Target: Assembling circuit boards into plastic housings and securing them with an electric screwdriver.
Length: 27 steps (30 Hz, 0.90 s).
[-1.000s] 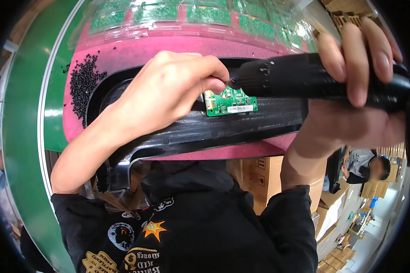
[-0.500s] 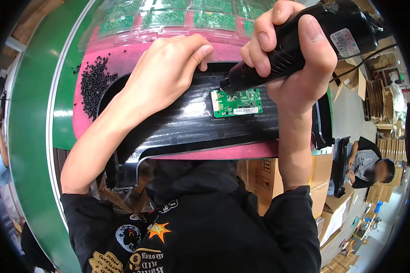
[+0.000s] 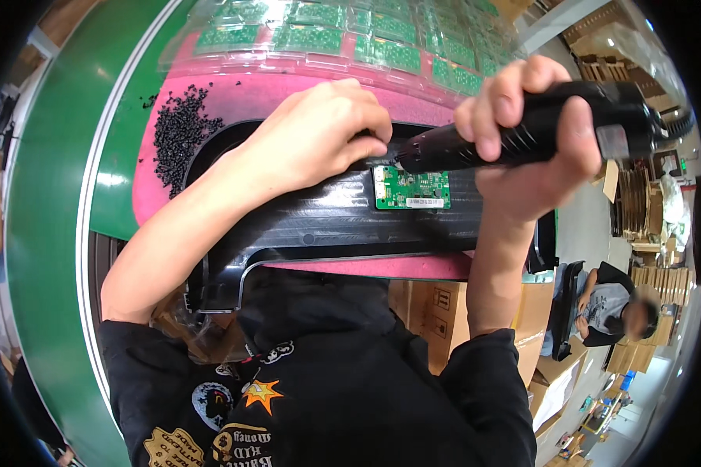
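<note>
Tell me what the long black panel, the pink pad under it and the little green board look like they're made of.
Black panel: likely moulded plastic, ribbed with a soft sheen. Pink pad: looks like foam, matte and slightly fuzzy. Green board: apparently a printed circuit board, glossy green with small parts and a white connector.

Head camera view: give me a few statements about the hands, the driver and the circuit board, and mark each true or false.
1. The right hand grips a black electric screwdriver. True.
2. The small green circuit board lies on a black plastic panel. True.
3. The left hand rests on the pile of black screws. False: its fingers are on the panel beside the board; the screws lie apart, to the left.
4. The mat under the panel is blue. False: it is pink.
5. Clear trays of green boards sit beyond the panel. True.
</note>
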Each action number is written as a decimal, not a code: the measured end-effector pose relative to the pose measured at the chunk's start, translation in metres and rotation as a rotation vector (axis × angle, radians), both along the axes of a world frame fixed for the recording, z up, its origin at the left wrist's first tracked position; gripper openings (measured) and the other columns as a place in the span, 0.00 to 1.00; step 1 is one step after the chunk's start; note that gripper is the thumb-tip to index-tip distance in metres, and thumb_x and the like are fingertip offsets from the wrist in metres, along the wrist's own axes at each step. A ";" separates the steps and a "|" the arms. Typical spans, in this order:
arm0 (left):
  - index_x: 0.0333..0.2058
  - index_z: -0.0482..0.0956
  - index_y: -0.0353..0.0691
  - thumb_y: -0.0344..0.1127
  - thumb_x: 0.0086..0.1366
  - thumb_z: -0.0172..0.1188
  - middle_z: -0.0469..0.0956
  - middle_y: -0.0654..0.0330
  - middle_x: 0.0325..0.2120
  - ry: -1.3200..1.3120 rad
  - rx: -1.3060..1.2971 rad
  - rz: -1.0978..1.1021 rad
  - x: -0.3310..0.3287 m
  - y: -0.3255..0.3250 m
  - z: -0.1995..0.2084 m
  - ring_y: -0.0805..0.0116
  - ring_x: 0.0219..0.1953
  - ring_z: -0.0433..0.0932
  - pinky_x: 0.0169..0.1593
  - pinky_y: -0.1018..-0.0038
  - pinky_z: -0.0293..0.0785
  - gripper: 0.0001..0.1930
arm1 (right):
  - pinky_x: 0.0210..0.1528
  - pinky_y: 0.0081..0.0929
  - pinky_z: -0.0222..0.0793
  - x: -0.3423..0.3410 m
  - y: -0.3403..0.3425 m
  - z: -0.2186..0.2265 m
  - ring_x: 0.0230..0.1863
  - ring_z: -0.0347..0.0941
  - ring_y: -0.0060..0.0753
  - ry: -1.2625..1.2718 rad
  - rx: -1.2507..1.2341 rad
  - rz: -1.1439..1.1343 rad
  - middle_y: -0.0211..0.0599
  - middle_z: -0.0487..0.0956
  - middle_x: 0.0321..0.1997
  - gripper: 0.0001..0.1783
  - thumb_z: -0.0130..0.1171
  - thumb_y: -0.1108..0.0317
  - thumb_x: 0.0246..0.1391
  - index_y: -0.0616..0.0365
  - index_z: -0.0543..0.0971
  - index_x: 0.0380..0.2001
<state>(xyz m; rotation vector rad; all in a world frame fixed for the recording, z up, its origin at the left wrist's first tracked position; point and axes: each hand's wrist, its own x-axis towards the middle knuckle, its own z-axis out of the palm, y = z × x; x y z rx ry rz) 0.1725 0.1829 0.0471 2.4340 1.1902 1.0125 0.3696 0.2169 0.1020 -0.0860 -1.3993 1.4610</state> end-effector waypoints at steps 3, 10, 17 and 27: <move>0.28 0.79 0.36 0.30 0.49 0.68 0.78 0.57 0.28 0.080 0.007 -0.045 0.002 -0.003 0.000 0.56 0.37 0.75 0.44 0.65 0.71 0.09 | 0.25 0.30 0.62 0.010 -0.001 0.004 0.17 0.63 0.27 0.151 -0.012 0.041 0.37 0.70 0.27 0.23 0.46 0.48 0.58 0.59 0.70 0.40; 0.30 0.81 0.33 0.29 0.52 0.66 0.80 0.55 0.27 -0.091 -0.117 -0.020 0.004 -0.005 0.005 0.59 0.33 0.78 0.39 0.68 0.73 0.08 | 0.29 0.25 0.56 0.020 -0.009 0.011 0.18 0.59 0.20 0.210 0.037 0.008 0.27 0.67 0.29 0.22 0.51 0.45 0.53 0.53 0.69 0.37; 0.31 0.81 0.34 0.25 0.50 0.67 0.81 0.56 0.26 -0.157 -0.072 -0.049 0.007 -0.009 0.007 0.61 0.31 0.77 0.37 0.69 0.73 0.08 | 0.29 0.25 0.56 0.021 -0.014 0.011 0.19 0.60 0.19 0.238 0.025 -0.007 0.26 0.67 0.29 0.23 0.52 0.45 0.52 0.53 0.69 0.37; 0.30 0.81 0.36 0.26 0.51 0.66 0.81 0.58 0.25 -0.045 0.058 0.034 0.008 -0.008 0.007 0.63 0.30 0.78 0.38 0.70 0.72 0.06 | 0.27 0.25 0.60 0.012 -0.004 -0.006 0.17 0.61 0.22 0.040 0.059 0.008 0.33 0.69 0.28 0.23 0.44 0.47 0.58 0.59 0.69 0.40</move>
